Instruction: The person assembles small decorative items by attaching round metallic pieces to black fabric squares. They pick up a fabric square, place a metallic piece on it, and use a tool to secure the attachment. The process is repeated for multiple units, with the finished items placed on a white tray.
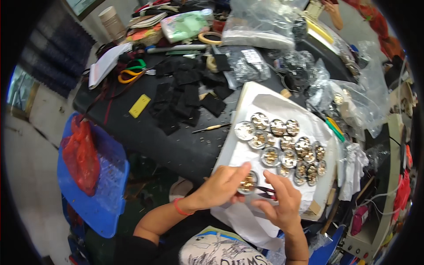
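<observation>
Between the fingers and thumb of my left hand [223, 185] is a round silver-rimmed metal piece [247, 182] with gold-coloured parts inside. My right hand [282, 201] is closed round a small dark tool [266, 191] with a reddish handle. Its tip is close to the round piece; whether they touch I cannot tell. Just beyond my hands, several similar round pieces [270, 155] lie grouped on white paper [265, 104], in a shallow light tray [240, 106]. Fingers hide part of the tool and of the held piece.
Black square pads [187, 95] are heaped on the dark table [145, 130], near a yellow card [140, 106] and scissors [130, 75]. A thin wooden-handled tool [213, 128] lies left of the tray. Clear plastic bags [260, 26] crowd the back. A blue bin [110, 190] holds a red bag [82, 161].
</observation>
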Demonstrator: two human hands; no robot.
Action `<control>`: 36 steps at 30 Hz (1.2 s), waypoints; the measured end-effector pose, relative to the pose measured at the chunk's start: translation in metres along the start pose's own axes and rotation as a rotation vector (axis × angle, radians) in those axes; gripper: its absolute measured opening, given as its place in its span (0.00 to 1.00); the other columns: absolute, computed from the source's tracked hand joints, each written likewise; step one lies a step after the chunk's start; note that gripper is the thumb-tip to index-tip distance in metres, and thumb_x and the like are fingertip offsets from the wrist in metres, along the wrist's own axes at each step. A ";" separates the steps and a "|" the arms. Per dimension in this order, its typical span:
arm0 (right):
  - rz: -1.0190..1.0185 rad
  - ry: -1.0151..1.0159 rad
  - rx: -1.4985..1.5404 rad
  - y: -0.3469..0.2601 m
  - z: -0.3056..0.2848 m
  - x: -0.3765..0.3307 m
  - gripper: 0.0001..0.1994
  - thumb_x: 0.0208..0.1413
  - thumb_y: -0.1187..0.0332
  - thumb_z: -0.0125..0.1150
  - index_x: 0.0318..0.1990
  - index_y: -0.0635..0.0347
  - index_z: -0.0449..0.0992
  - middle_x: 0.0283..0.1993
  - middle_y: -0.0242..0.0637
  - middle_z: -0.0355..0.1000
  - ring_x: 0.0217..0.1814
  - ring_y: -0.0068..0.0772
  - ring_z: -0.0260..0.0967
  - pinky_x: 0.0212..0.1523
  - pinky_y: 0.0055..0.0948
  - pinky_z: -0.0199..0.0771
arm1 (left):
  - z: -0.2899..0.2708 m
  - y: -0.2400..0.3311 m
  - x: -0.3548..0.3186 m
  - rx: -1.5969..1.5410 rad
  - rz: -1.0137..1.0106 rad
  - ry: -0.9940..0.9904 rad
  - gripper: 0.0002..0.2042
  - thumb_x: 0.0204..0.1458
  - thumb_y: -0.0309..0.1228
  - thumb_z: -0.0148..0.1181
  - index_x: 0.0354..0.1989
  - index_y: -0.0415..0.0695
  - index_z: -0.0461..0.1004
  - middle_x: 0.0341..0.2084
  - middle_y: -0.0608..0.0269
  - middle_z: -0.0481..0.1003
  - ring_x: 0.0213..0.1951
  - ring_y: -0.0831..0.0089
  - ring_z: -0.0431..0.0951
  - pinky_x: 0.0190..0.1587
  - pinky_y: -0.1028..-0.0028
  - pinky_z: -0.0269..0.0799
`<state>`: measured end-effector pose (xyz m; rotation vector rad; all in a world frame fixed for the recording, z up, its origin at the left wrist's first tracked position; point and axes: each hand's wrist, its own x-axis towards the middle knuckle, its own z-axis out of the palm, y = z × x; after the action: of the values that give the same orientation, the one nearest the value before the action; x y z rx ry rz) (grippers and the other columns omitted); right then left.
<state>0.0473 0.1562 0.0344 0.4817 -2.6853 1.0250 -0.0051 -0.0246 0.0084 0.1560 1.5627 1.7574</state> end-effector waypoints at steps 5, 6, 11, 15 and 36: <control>-0.065 0.035 0.005 0.005 0.019 -0.006 0.19 0.31 0.79 0.68 0.38 0.61 0.77 0.29 0.37 0.69 0.23 0.28 0.68 0.20 0.25 0.65 | -0.003 0.007 -0.004 -0.042 0.072 -0.040 0.28 0.62 0.47 0.36 0.26 0.35 0.73 0.16 0.63 0.74 0.14 0.81 0.71 0.15 0.83 0.65; -0.026 -0.004 0.131 0.003 0.017 -0.003 0.18 0.33 0.78 0.68 0.37 0.60 0.77 0.30 0.36 0.69 0.23 0.27 0.68 0.20 0.24 0.65 | -0.006 0.003 -0.004 -0.080 0.065 -0.064 0.28 0.62 0.47 0.36 0.26 0.35 0.73 0.15 0.63 0.74 0.14 0.81 0.71 0.15 0.83 0.65; 0.075 -0.081 0.603 -0.011 0.020 0.009 0.12 0.39 0.75 0.69 0.35 0.59 0.77 0.32 0.34 0.68 0.24 0.20 0.64 0.22 0.20 0.63 | -0.025 -0.008 -0.013 -0.271 -0.129 -0.278 0.25 0.61 0.47 0.38 0.27 0.35 0.72 0.14 0.65 0.71 0.13 0.80 0.69 0.17 0.82 0.66; 0.372 0.106 0.886 -0.006 0.030 -0.003 0.11 0.41 0.75 0.69 0.32 0.63 0.71 0.29 0.37 0.69 0.21 0.15 0.60 0.20 0.16 0.59 | -0.065 -0.009 0.000 0.782 0.520 0.732 0.12 0.53 0.35 0.56 0.36 0.36 0.71 0.24 0.58 0.73 0.29 0.65 0.75 0.31 0.70 0.71; 0.465 0.137 0.612 -0.003 0.024 0.004 0.09 0.47 0.79 0.63 0.36 0.63 0.73 0.26 0.30 0.67 0.24 0.15 0.59 0.23 0.17 0.57 | -0.001 -0.001 0.005 -0.321 0.223 0.154 0.12 0.58 0.28 0.50 0.45 0.34 0.73 0.36 0.57 0.76 0.38 0.76 0.76 0.39 0.78 0.74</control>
<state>0.0424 0.1371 0.0202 -0.1390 -2.3690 1.9413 -0.0090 -0.0226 0.0051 0.0382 1.3857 2.2165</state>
